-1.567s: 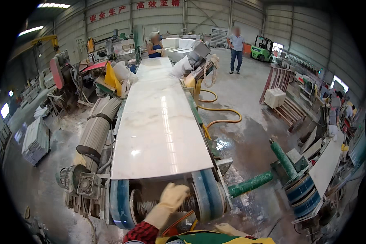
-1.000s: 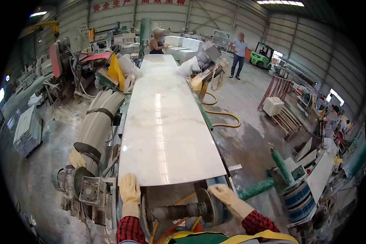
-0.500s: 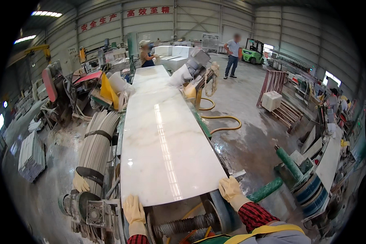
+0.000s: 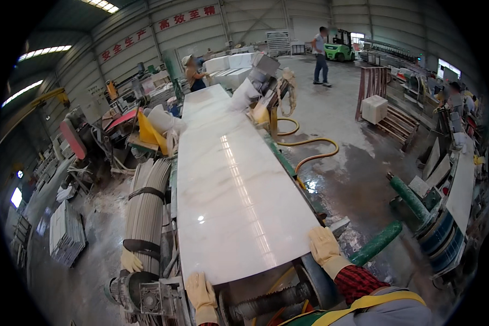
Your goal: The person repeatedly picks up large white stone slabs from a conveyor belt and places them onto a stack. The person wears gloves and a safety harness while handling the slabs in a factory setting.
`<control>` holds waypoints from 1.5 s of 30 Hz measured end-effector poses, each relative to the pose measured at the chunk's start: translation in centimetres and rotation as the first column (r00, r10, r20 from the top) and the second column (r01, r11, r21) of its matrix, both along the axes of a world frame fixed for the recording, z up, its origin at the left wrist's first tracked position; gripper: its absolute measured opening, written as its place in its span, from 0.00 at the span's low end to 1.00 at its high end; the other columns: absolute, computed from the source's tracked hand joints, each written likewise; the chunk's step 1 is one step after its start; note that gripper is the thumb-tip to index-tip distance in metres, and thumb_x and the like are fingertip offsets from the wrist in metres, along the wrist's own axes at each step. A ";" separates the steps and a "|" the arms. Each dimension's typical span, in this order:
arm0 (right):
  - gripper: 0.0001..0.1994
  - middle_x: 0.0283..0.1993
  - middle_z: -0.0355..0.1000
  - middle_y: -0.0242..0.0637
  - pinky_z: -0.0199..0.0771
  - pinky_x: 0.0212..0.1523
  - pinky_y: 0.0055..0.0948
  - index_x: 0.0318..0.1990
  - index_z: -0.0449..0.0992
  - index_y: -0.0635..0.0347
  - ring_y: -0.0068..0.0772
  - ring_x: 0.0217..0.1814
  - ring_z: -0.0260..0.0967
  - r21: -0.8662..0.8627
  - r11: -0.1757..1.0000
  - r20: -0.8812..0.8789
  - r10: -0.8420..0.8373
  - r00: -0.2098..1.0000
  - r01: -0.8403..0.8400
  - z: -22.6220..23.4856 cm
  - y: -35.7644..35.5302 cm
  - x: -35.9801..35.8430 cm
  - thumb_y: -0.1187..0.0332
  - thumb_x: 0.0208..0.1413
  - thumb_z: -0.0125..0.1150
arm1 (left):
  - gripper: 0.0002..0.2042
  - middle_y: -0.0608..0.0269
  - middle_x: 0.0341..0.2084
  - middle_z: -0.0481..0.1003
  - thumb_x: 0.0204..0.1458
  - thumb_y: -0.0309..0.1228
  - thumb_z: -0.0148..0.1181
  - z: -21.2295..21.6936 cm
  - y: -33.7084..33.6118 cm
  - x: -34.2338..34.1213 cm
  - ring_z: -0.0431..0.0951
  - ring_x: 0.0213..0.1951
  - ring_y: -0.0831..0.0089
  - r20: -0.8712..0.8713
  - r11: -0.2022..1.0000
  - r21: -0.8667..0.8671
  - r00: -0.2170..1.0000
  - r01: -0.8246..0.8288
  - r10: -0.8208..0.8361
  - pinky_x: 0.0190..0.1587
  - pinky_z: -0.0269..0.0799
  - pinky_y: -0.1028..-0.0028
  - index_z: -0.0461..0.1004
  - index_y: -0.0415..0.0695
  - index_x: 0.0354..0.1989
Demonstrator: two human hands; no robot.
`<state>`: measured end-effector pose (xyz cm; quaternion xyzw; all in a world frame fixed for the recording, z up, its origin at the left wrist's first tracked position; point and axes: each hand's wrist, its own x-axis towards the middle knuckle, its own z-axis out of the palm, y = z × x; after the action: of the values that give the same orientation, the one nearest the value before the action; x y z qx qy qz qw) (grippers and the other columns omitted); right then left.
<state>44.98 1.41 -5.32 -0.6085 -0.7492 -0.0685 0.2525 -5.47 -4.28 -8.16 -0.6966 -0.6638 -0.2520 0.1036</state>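
Note:
A long, polished white stone slab (image 4: 239, 206) with faint veins lies lengthwise on a roller conveyor in front of me. I wear cream rubber gloves on both hands. At the slab's near left corner my left hand (image 4: 201, 293) is closed over the edge, fingers pointing away. My right hand (image 4: 327, 249) holds the near right corner the same way; its thumb side and the undersides of both grips are hidden. Below the slab's near edge shows a dark ribbed roller (image 4: 269, 301). Farther along, whitish wrapped machine parts (image 4: 245, 95) stand over the slab.
To the left are a strapped bundle of strips (image 4: 146, 201), a spare glove (image 4: 131, 261) and a motor gearbox (image 4: 155, 298). Green cylinders (image 4: 377, 243) stick out at right. A yellow hose (image 4: 315, 155) curls on the wet floor. People (image 4: 319, 54) stand farther off, near a green forklift (image 4: 339, 46).
My view has tilted and shifted, so the slab and both hands appear farther right. Both hands stay at the same corners. The standing person has turned and brought the arm down from the hip.

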 end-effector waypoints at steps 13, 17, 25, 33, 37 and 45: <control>0.17 0.59 0.72 0.52 0.66 0.68 0.53 0.57 0.74 0.62 0.60 0.64 0.68 0.067 0.993 -0.076 0.101 0.992 -0.096 1.5 -0.4 0.1 0.69 0.62 0.59 | 0.21 0.42 0.63 0.75 0.61 0.32 0.61 1.0 -0.2 0.7 0.71 0.65 0.42 -0.025 1.000 0.012 1.000 0.010 -0.010 0.71 0.62 0.46 0.75 0.42 0.63; 0.17 0.58 0.72 0.54 0.68 0.66 0.54 0.57 0.74 0.62 0.62 0.61 0.69 0.092 0.990 -0.087 0.115 0.990 -0.107 1.8 -0.6 0.0 0.70 0.61 0.60 | 0.21 0.42 0.63 0.74 0.61 0.32 0.61 1.4 -0.6 0.8 0.71 0.65 0.42 -0.024 1.000 0.006 1.000 0.012 -0.012 0.71 0.62 0.46 0.75 0.42 0.63; 0.18 0.59 0.73 0.57 0.69 0.66 0.57 0.57 0.75 0.64 0.66 0.60 0.69 0.221 0.969 -0.037 0.126 0.991 -0.115 -0.4 -0.4 0.4 0.71 0.59 0.61 | 0.20 0.42 0.63 0.74 0.62 0.32 0.59 2.0 -0.8 1.1 0.70 0.66 0.42 -0.014 1.000 -0.028 1.000 0.004 -0.005 0.71 0.62 0.47 0.74 0.42 0.62; 0.21 0.63 0.72 0.58 0.66 0.71 0.59 0.61 0.75 0.65 0.67 0.65 0.68 0.178 0.978 -0.030 0.113 0.993 -0.106 -1.3 -0.8 0.9 0.70 0.61 0.61 | 0.20 0.42 0.63 0.73 0.63 0.32 0.58 1.7 -1.3 1.0 0.69 0.65 0.41 -0.006 1.000 -0.005 1.000 0.019 -0.019 0.71 0.61 0.47 0.73 0.42 0.63; 0.22 0.64 0.72 0.58 0.65 0.72 0.58 0.63 0.74 0.65 0.67 0.67 0.68 0.150 0.983 -0.024 0.108 0.994 -0.103 -1.3 -1.1 1.1 0.69 0.62 0.61 | 0.20 0.43 0.64 0.72 0.63 0.32 0.58 1.8 -1.3 1.1 0.69 0.66 0.41 -0.018 0.999 -0.032 1.000 0.013 -0.014 0.70 0.61 0.47 0.73 0.42 0.63; 0.22 0.62 0.73 0.57 0.66 0.68 0.57 0.63 0.74 0.65 0.65 0.65 0.68 0.098 0.988 -0.054 0.127 0.990 -0.121 0.6 -1.6 0.4 0.70 0.62 0.59 | 0.21 0.42 0.64 0.72 0.62 0.32 0.59 1.7 -1.7 1.0 0.69 0.66 0.41 -0.004 1.000 -0.018 1.000 0.005 -0.005 0.71 0.61 0.48 0.73 0.43 0.63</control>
<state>45.39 -0.18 -4.77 -0.5498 -0.7736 -0.0700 0.3071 -4.47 -5.95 -6.47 -0.6998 -0.6639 -0.2449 0.0981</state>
